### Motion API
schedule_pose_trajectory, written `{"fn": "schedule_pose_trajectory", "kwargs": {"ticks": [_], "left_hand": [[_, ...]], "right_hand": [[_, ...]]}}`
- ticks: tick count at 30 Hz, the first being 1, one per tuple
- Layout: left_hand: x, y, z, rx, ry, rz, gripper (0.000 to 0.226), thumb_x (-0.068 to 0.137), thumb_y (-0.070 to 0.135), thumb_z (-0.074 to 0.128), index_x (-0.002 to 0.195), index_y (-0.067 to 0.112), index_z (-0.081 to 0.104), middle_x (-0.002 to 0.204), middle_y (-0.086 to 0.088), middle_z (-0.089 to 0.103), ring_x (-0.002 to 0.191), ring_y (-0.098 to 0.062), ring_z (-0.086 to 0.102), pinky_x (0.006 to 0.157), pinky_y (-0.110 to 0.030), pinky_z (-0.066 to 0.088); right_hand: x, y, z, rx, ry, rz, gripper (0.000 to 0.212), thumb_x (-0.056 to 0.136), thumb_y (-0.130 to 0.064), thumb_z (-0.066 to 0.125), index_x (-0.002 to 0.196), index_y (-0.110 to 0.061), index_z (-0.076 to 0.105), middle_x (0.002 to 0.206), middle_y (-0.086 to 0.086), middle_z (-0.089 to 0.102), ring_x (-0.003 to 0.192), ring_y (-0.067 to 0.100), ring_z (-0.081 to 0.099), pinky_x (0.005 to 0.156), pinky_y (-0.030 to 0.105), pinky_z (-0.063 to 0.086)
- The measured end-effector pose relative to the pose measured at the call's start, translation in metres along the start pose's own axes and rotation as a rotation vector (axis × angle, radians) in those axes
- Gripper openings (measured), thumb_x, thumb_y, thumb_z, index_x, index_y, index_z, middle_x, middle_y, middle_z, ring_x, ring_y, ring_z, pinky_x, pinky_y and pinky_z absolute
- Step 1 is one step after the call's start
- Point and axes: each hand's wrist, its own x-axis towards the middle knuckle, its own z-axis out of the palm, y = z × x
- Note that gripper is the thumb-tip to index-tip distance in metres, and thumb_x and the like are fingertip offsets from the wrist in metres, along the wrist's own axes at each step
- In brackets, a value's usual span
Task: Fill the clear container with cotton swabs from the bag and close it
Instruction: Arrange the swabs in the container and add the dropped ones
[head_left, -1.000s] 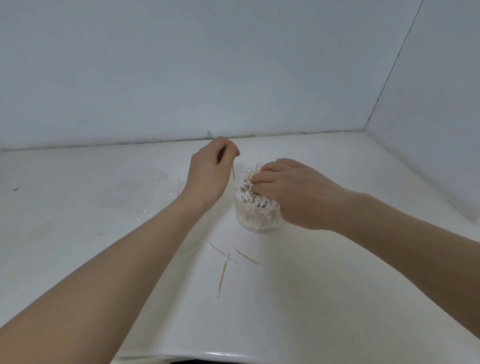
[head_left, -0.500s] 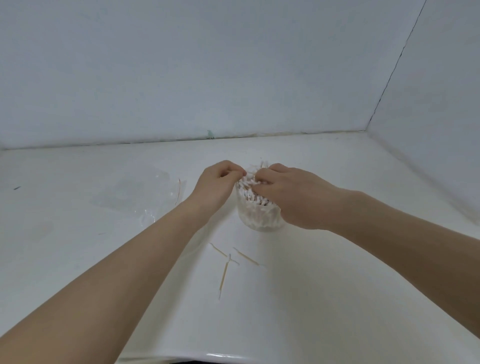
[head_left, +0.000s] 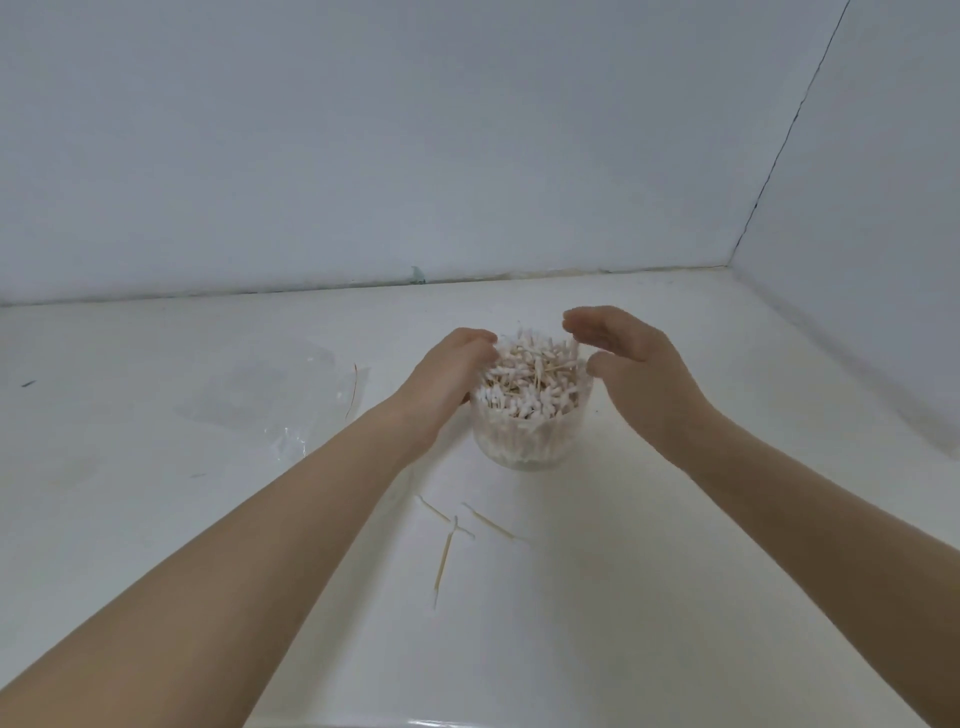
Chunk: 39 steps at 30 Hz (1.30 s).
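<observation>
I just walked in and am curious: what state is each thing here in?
container: upright, no lid on, heaped with swabs.
swabs: piled above the rim.
loose swabs: lying on the table.
bag: flat, looks empty.
left hand: open, against the pile.
right hand: open, beside the pile.

Both bare forearms reach forward and converge. The left hand has its fingers curled inward at the tips (their ends are hidden from view). Just across from it, the right hand hovers slightly higher, fingers loosely arched, thumb apart below them, holding nothing.
</observation>
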Motion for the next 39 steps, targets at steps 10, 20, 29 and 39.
{"fn": "schedule_pose_trajectory", "kwargs": {"ticks": [10, 20, 29, 39], "left_hand": [[-0.002, -0.003, 0.002, 0.025, -0.054, 0.063, 0.027, 0.099, 0.039, 0.063, 0.120, 0.022, 0.066, 0.120, 0.002, 0.070, 0.112, -0.014, 0.068, 0.109, -0.041, 0.050], [0.012, -0.005, 0.008, 0.123, 0.058, 0.134, 0.054, 0.083, 0.063, 0.073, 0.100, 0.015, 0.059, 0.107, -0.006, 0.070, 0.100, -0.021, 0.070, 0.087, -0.038, 0.058], [0.020, 0.001, 0.004, 0.087, -0.063, -0.024, 0.068, 0.067, 0.061, 0.084, 0.115, 0.018, 0.062, 0.119, -0.006, 0.074, 0.108, -0.024, 0.073, 0.104, -0.050, 0.055], [0.015, 0.001, 0.005, -0.050, -0.158, -0.041, 0.037, 0.107, 0.039, 0.045, 0.125, 0.022, 0.072, 0.122, 0.002, 0.076, 0.116, -0.018, 0.071, 0.111, -0.042, 0.049]], "right_hand": [[-0.005, 0.009, 0.031, 0.289, 0.160, 0.087, 0.028, 0.104, -0.026, 0.046, 0.122, -0.025, 0.067, 0.118, -0.017, 0.067, 0.112, -0.002, 0.059, 0.097, 0.024, 0.046], [-0.008, 0.016, 0.048, 0.226, 0.193, 0.030, 0.031, 0.103, -0.030, 0.042, 0.117, -0.026, 0.070, 0.114, -0.012, 0.071, 0.111, 0.005, 0.064, 0.100, 0.039, 0.052], [-0.004, 0.013, 0.043, 0.336, 0.113, 0.074, 0.033, 0.106, -0.033, 0.041, 0.126, -0.036, 0.067, 0.127, -0.019, 0.066, 0.120, -0.003, 0.058, 0.107, 0.032, 0.048], [-0.008, 0.017, 0.040, 0.105, 0.119, -0.070, 0.033, 0.108, -0.030, 0.040, 0.131, -0.031, 0.063, 0.124, -0.023, 0.063, 0.116, -0.016, 0.052, 0.103, 0.017, 0.045]]}}
